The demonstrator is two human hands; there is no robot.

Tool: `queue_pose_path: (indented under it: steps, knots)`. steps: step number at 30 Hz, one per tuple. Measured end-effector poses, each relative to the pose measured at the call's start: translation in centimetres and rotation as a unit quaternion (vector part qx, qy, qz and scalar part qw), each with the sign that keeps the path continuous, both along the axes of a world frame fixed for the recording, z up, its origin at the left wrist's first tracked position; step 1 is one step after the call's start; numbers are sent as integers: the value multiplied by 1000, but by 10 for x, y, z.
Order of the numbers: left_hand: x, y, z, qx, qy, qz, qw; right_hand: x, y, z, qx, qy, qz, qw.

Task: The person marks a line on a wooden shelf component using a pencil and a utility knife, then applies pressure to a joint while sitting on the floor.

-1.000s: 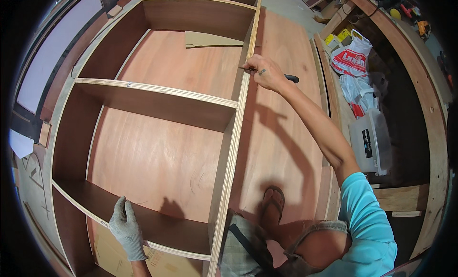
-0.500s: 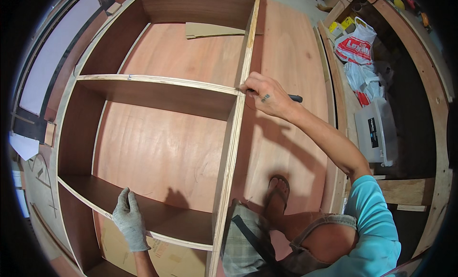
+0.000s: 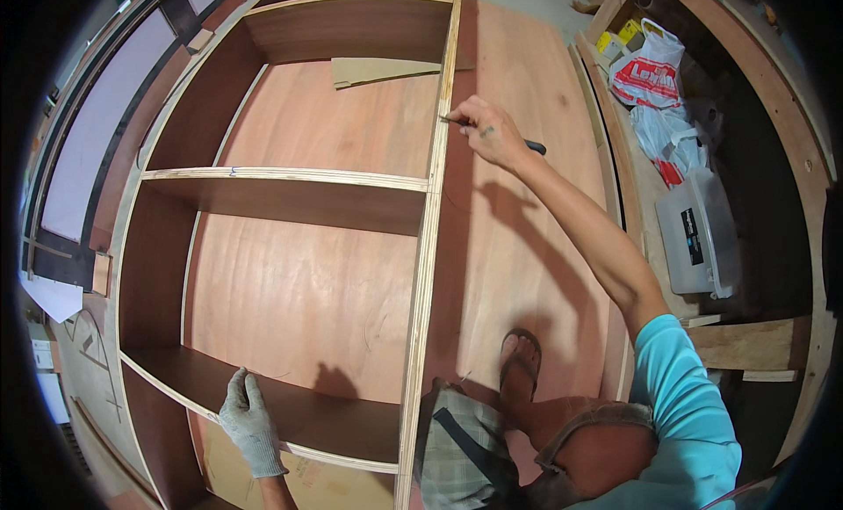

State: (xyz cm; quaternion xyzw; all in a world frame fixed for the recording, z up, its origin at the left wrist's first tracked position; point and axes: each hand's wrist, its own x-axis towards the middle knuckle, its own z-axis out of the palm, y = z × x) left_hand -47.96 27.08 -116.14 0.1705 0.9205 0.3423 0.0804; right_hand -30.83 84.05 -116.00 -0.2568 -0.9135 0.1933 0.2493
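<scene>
Right hand moved forward, tool pinched (dark-handled), plywood edge alongside

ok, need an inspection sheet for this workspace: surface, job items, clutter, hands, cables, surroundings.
Surface: plywood sheet beside the shelf frame, sandalled foot over it.
Job items: shelf frame with dark inner faces and pale edges; slim dark-handled tool, tip at the frame's right edge.
Clutter: cardboard piece in an upper compartment; white-and-red bags and translucent bin at right.
Hands: left hand, gloved, on the near divider; right hand, bare, holding the tool.
Cables: none identifiable for certain.
Surroundings: wooden plank at right, dark-framed pale panel at left.
</scene>
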Motion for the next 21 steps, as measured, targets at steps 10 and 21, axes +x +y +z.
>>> queue_pose_path:
  steps: [10,21]
  knots:
    - [-18,-18,-14,-119,252,-190,941,71,-126,3,-150,87,200,964]
    - [65,390,33,-187,224,-439,850,147,-144,-42,-299,156,-14,941]
